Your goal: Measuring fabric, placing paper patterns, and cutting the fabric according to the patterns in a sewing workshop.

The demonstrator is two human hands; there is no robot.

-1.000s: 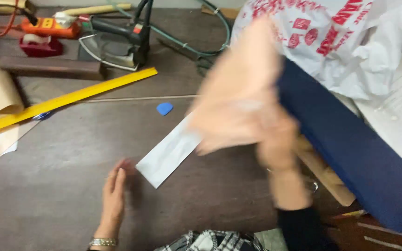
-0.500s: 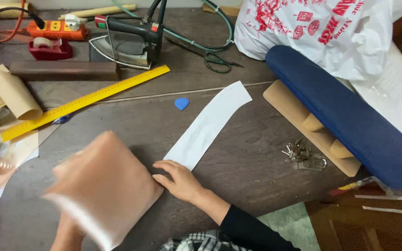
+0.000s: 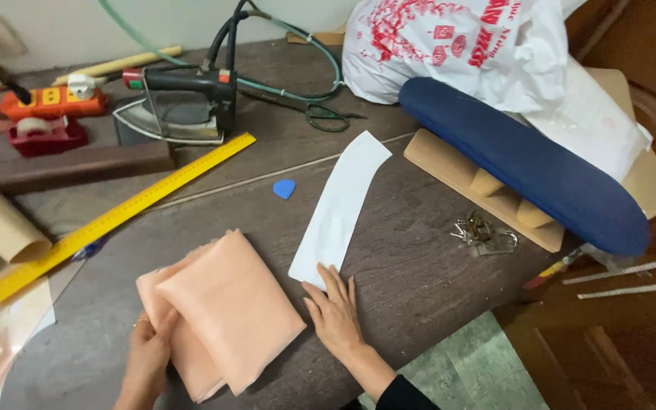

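Observation:
A folded piece of peach fabric [image 3: 225, 311] lies on the dark wooden table [image 3: 419, 281] in front of me. My left hand [image 3: 148, 357] rests on its left edge, fingers on the cloth. Flat on the table, my right hand [image 3: 335, 311] touches the near end of a long white strip of paper or interfacing [image 3: 341, 206], just right of the fabric. A small blue tailor's chalk [image 3: 284, 188] sits beyond the fabric.
A yellow ruler [image 3: 115, 216] runs diagonally at the left. Behind it stand an iron [image 3: 180, 102], scissors [image 3: 320, 114], an orange power strip [image 3: 43, 101] and a red tape dispenser [image 3: 43, 133]. A blue padded sleeve board [image 3: 525, 163], a white printed plastic bag [image 3: 480, 45] and keys [image 3: 484, 234] are at the right.
The peach fabric came down from in front of the camera to the table at the lower left. My right hand settled on the strip's near end; the left now rests on the fabric.

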